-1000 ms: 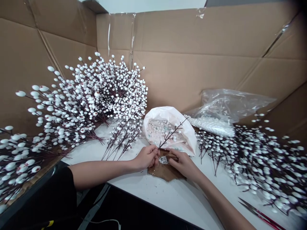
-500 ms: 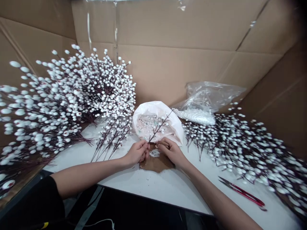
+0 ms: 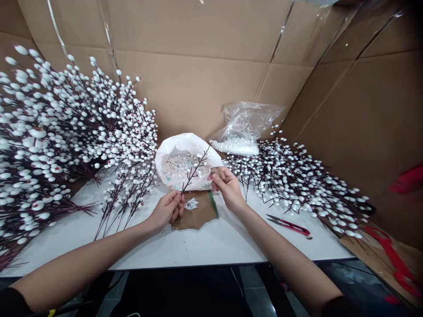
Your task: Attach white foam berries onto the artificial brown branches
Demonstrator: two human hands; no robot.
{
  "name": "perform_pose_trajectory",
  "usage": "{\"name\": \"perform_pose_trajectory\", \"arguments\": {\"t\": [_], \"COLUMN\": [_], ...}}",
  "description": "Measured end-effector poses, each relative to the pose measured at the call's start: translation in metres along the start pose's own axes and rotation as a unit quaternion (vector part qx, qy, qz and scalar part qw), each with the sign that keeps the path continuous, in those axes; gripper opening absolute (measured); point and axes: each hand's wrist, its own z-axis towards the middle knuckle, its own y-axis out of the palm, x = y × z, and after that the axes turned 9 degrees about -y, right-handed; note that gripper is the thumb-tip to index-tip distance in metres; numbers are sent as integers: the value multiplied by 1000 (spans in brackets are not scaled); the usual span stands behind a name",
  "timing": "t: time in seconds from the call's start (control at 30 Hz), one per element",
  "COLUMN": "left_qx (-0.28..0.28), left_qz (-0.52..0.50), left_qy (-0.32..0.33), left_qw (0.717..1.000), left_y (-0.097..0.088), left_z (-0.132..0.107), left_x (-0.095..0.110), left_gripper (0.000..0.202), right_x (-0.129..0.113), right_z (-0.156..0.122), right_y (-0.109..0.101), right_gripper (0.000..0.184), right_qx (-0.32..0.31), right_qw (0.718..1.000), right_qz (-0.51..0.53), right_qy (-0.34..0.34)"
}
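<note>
My left hand (image 3: 168, 208) pinches the lower stem of a thin dark twig (image 3: 194, 171) that slants up and right over a white bag of loose white beads (image 3: 180, 152). My right hand (image 3: 226, 184) is raised beside the twig's upper part, fingertips closed on something small; I cannot tell what. Below the hands lies a brown cardboard scrap (image 3: 198, 215) with a white glue blob (image 3: 191, 204), on the white table (image 3: 211, 244).
Large piles of white-berried branches lie at the left (image 3: 62, 132) and right (image 3: 297, 176). A small bunch (image 3: 127, 193) lies next to my left hand. Red snips (image 3: 289, 224) lie to the right. A clear plastic bag (image 3: 246, 127) sits behind. Cardboard walls (image 3: 205, 79) surround the table.
The view swung right. My right hand rose from the cardboard scrap up beside the twig; my left hand keeps its hold on the stem.
</note>
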Motion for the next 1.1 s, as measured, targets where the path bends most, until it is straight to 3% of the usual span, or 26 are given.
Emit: {"name": "perform_pose_trajectory", "arguments": {"t": [0.23, 0.37, 0.53, 1.1], "left_qx": [-4, 0, -3, 4], "left_qz": [53, 95, 111, 158], "left_qy": [5, 6, 13, 16], "left_qw": [999, 995, 994, 987], "left_y": [0, 1, 1, 2], "left_z": [-2, -2, -2, -5], "left_x": [2, 2, 1, 3], "left_gripper": [30, 32, 33, 33], "right_x": [-12, -18, -22, -28], "right_z": [8, 12, 16, 17], "right_y": [-12, -17, -23, -29], "right_gripper": [24, 16, 19, 18], "right_qx": [75, 95, 116, 109], "right_qw": [995, 990, 986, 988], "right_qz": [24, 91, 112, 94], "right_qy": [-68, -52, -41, -63]}}
